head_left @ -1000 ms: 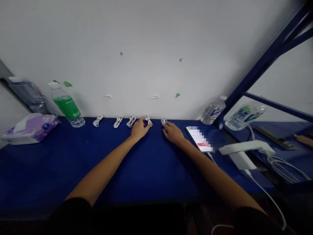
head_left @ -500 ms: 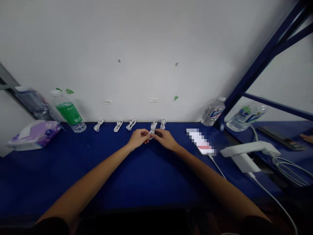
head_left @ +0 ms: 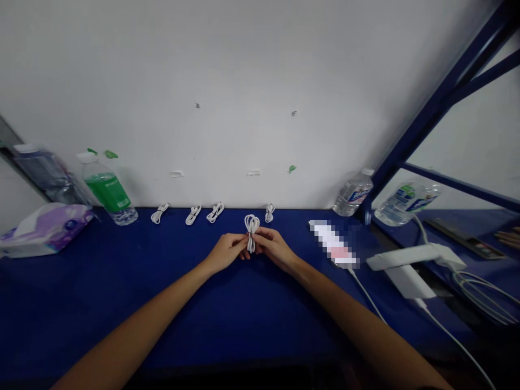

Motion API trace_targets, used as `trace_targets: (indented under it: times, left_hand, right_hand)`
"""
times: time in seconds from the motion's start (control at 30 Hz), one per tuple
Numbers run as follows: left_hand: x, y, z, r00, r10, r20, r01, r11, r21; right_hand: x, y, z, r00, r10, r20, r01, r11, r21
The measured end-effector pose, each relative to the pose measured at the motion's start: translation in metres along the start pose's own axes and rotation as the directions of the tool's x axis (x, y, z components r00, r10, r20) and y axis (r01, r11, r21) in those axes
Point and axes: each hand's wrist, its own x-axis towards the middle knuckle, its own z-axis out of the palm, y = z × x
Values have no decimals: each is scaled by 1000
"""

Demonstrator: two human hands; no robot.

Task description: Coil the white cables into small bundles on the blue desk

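Between my two hands a bundled white cable [head_left: 252, 225] stands upright, its loops fanned at the top and a dark tie around its middle. My left hand [head_left: 228, 252] pinches it from the left, and my right hand [head_left: 273, 246] grips it from the right at the tie. Behind my right hand, near the wall, lies another bundled cable [head_left: 270, 213]. To the left along the wall lie more tied cables: one bundle [head_left: 215, 212], a second bundle [head_left: 193, 215] and a third bundle [head_left: 160, 213].
On the left stand a green-labelled bottle [head_left: 109, 189] and a purple tissue pack [head_left: 49, 230]. A plugged-in phone [head_left: 333, 244], its screen blurred out, lies right of my hands. Farther right are a clear bottle [head_left: 354, 192], a white power strip [head_left: 406, 257] and a blue metal frame [head_left: 430, 111].
Both hands have drawn the cable bundle toward me, away from the wall. Its loops now show more openly at the top. The view has shifted slightly.
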Motion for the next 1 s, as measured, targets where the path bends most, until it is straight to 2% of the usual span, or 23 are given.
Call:
trace_targets:
  times: [0.07,0.13,0.2,0.3,0.4,0.57,0.73,0.87,0.93,1.0]
  left_hand:
    - [-3,1,2,993,26,-116,-16,996,90]
    - [-5,4,2,964,45,-260,-15,993,117]
    - [-7,6,1,948,54,-314,-26,995,92]
    - [-8,9,-1,967,53,-251,-50,999,21]
    - [-7,9,-2,976,15,-215,-27,998,-53]
    - [-5,8,-6,986,-6,-169,6,1000,0]
    - [-7,18,-21,977,129,-168,-76,953,293]
    - [-12,27,-31,954,299,-22,-230,774,590]
    - [-14,27,-30,937,348,38,-281,684,673]
    - [-15,25,-28,930,363,50,-291,648,704]
  right_hand:
    - [0,1,0,999,-38,-20,37,998,-54]
    - [0,-1,0,996,-78,-53,72,991,-113]
    - [-1,-5,1,992,-102,-75,87,979,-182]
    - [-4,-10,5,990,-111,-82,88,966,-243]
    - [-6,-10,8,984,-137,-112,102,956,-277]
    - [-6,-7,8,978,-162,-130,114,942,-315]
    - [-5,-8,10,991,-78,-106,58,983,-174]
    - [-4,-6,9,997,25,-78,-31,997,-71]
    - [-4,-5,8,998,44,-53,-47,998,-49]
    - [-4,-5,7,999,34,-40,-37,996,-81]
